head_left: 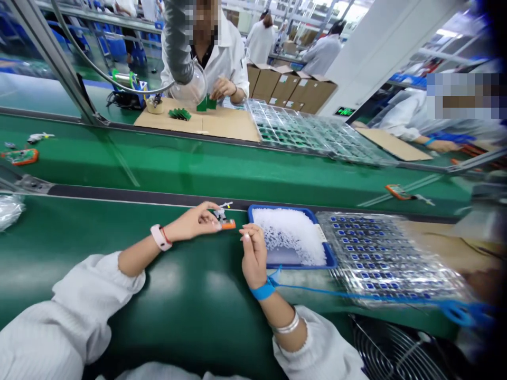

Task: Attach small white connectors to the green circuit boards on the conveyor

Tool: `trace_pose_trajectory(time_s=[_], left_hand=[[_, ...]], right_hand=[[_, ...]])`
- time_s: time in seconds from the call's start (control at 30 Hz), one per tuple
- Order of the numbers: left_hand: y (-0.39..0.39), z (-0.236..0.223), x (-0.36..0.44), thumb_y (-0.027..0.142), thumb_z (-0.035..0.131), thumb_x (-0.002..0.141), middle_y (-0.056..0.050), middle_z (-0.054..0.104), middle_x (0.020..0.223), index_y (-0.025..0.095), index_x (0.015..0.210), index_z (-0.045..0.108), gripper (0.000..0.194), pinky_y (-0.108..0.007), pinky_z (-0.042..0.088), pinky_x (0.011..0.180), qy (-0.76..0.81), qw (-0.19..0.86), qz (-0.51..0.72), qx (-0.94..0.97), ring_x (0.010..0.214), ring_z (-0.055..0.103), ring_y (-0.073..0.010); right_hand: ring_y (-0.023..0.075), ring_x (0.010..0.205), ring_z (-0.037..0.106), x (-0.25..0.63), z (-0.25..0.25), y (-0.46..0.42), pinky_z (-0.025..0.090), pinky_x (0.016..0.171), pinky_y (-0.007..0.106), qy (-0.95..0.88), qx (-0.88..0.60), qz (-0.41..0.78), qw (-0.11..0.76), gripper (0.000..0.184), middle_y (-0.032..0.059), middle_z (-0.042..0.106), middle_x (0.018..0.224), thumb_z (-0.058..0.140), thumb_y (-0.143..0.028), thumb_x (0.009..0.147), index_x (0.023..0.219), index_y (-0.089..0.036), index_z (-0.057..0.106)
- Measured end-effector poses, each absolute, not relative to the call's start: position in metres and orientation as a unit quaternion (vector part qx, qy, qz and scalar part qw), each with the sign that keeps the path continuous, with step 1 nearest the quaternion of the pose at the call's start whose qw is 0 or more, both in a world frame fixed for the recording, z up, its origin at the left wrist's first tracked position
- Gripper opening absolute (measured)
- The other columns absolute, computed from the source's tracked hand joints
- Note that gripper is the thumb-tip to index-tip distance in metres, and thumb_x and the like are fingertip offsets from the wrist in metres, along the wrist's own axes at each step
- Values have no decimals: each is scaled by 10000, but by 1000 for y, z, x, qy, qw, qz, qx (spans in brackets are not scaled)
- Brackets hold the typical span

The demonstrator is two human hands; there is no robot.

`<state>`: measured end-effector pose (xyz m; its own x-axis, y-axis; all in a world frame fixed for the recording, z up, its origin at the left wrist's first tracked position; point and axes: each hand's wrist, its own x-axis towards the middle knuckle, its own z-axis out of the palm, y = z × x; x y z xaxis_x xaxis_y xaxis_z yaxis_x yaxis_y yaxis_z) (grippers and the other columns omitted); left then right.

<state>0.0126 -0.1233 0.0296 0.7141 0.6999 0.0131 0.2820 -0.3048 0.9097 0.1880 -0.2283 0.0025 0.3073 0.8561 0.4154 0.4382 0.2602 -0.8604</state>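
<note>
My left hand (194, 221) is closed on a small orange-edged assembly (227, 225), with the thumb and fingers round its left end. Grey-white parts and a thin white piece with a yellow spot stick up from it. Just right of it, my right hand (254, 256) is raised with its fingertips pinched together; whatever they hold is too small to make out. That hand overlaps the left edge of a blue tray (291, 266) holding a heap of tiny white pieces (293, 227). A blue strap (264, 289) circles my right wrist, its cord running right.
Clear plastic trays with rows of blue-and-dark parts (372, 258) lie right of the blue tray. A black fan (396, 348) is at lower right. Beyond a dark rail runs a green belt carrying orange-framed boards (398, 192). Across it, a co-worker (225, 53) handles green boards.
</note>
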Motion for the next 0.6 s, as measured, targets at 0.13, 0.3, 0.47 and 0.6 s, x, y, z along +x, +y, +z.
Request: trace_pose_trajectory(time_s=[0.13, 0.3, 0.47, 0.6], left_hand=[[-62, 42, 21, 461, 551, 817, -95, 655, 971, 153, 1205, 399, 518, -307, 473, 753, 385, 514, 369, 672, 885, 623, -178], [-12, 28, 16, 422, 645, 747, -141, 562, 1198, 146, 1252, 396, 626, -357, 435, 889, 412, 271, 422, 761, 1093, 543, -237], [3, 2, -13, 413, 706, 683, -165, 552, 1232, 124, 1238, 473, 668, -443, 377, 964, 403, 171, 257, 862, 1126, 513, -310], [8, 3, -30, 438, 638, 742, -127, 603, 1166, 145, 1124, 569, 486, -412, 386, 953, 423, 155, 292, 844, 1085, 537, -278]], right_hand=[[188, 981, 502, 186, -2, -227, 393, 910, 405, -562, -576, 205, 557, 211, 67, 519, 977, 349, -280, 920, 892, -220, 550], [194, 1006, 485, 188, -7, -224, 371, 924, 416, -565, -577, 222, 547, 191, 69, 499, 990, 379, -286, 914, 856, -216, 547], [181, 917, 491, 188, -10, -223, 428, 765, 337, -567, -577, 244, 535, 173, 75, 483, 993, 415, -289, 897, 825, -207, 550], [169, 876, 490, 188, -12, -222, 429, 704, 302, -563, -575, 266, 530, 174, 74, 478, 998, 431, -305, 891, 825, -202, 555]])
